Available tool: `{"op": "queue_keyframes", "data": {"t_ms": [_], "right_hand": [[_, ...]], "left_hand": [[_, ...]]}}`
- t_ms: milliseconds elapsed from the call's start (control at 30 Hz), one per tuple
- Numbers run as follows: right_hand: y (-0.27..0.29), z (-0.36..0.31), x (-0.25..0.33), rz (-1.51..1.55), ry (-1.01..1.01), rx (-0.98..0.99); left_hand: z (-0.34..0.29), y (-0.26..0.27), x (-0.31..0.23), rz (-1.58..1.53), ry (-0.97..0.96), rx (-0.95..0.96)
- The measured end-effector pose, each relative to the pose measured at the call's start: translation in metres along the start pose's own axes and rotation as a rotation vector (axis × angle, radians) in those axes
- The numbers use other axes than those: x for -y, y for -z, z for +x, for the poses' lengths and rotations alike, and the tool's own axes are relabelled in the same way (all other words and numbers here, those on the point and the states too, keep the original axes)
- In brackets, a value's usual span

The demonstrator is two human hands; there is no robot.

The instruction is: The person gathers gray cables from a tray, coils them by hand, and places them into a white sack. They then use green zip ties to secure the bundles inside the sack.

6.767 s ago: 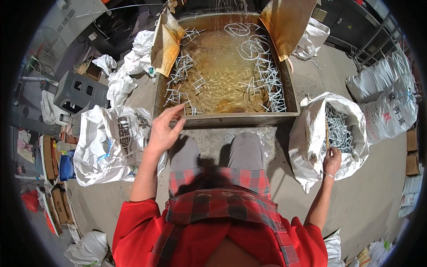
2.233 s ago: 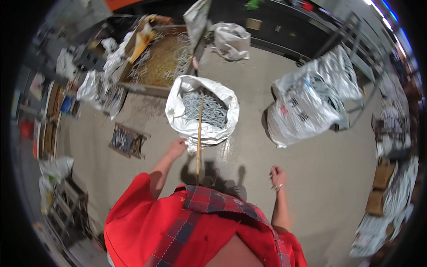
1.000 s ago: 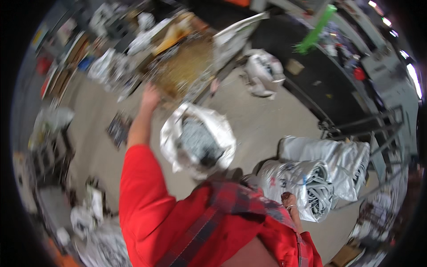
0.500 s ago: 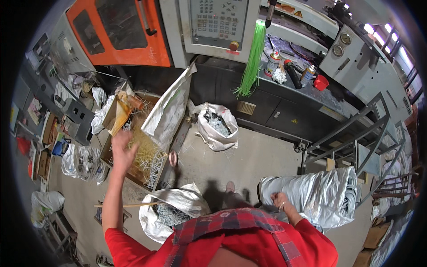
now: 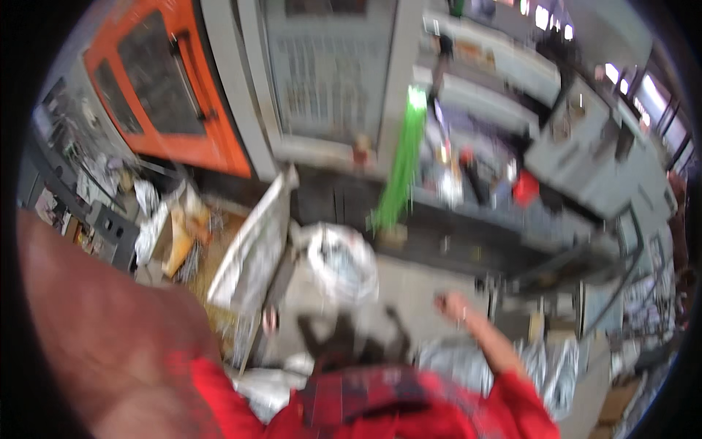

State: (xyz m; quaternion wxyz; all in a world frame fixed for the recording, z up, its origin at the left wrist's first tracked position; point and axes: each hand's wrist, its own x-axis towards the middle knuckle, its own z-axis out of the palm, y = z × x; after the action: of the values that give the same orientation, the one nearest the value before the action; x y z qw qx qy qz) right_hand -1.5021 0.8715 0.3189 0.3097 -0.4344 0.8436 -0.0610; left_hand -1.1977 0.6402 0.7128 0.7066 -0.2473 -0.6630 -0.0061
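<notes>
A: Where to begin?

B: Start at upper left of the frame, with the orange machine door (image 5: 168, 80). Below that, find the brown basin (image 5: 223, 322), partly behind a pale panel (image 5: 252, 252).

A: And next in size?

B: Take the silvery sacks (image 5: 446, 358) at lower right, then the white bag (image 5: 358, 291) near centre, standing open. Down lower left, see the left arm (image 5: 117, 329), large and blurred; can't make out the left hand or its fingers. Last, spot the right hand (image 5: 452, 306), right of centre, just above the silvery sacks, seemingly apart from them. Looks bent at the fingers; too blurred to tell whether wide, narrow or holding anything.

A: Which step, then?

B: Probably a hands-off moment beside the sacks.

A: And the next move?

B: Likely calls for a steadier view and a free left arm before any grip.
</notes>
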Motion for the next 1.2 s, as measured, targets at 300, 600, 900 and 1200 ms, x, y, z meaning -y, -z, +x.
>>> {"op": "queue_keyframes", "data": {"t_ms": [300, 600, 900, 1200], "right_hand": [[0.080, 0.038, -0.034, 0.197, -0.105, -0.617], [0.169, 0.075, -0.151, 0.501, -0.307, -1.109], [0.306, 0.082, -0.288, 0.547, -0.353, -1.518], [0.394, 0.125, -0.384, 0.252, -0.650, -1.390]], "left_hand": [[-0.083, -0.079, 0.096, -0.174, 0.175, -0.139], [-0.089, -0.168, 0.130, -0.223, 0.171, -0.165], [-0.130, -0.248, 0.100, 0.000, 0.575, 0.290], [-0.198, -0.291, 0.090, 0.080, 0.860, 0.392]]}}
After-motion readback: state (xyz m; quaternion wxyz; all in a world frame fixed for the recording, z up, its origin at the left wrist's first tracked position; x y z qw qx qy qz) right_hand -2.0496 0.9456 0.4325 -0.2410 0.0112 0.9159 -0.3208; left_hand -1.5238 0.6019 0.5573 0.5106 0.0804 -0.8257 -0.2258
